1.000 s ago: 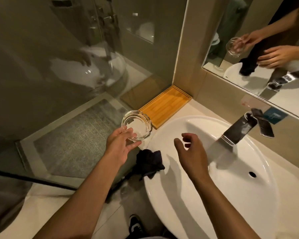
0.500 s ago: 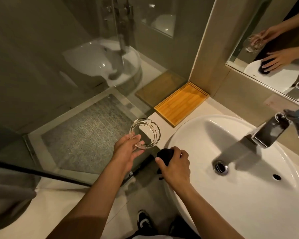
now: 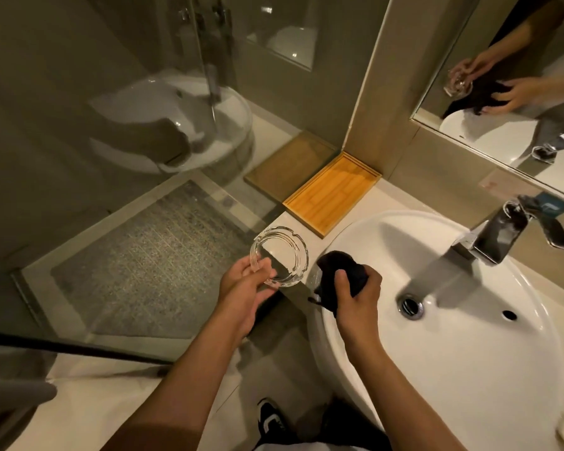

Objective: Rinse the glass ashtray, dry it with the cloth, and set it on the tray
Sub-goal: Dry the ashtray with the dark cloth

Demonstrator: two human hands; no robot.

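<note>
My left hand (image 3: pixel 245 288) grips the near rim of the round glass ashtray (image 3: pixel 282 253), holding it in the air left of the white sink (image 3: pixel 453 353). A bunched dark cloth (image 3: pixel 337 271) is clutched in my right hand (image 3: pixel 355 297), lifted just over the sink's left rim and a short gap to the right of the ashtray. The empty wooden tray (image 3: pixel 332 193) lies on the counter in the corner beyond the ashtray.
A chrome tap (image 3: pixel 495 236) stands at the sink's far right, with no water seen running, above the drain (image 3: pixel 410 305). A mirror (image 3: pixel 518 76) hangs behind it. A glass shower screen (image 3: pixel 127 157) borders the counter on the left.
My right hand came down from over the basin, closed on the dark cloth at the sink's edge and lifted it. The ashtray stayed in my left hand.
</note>
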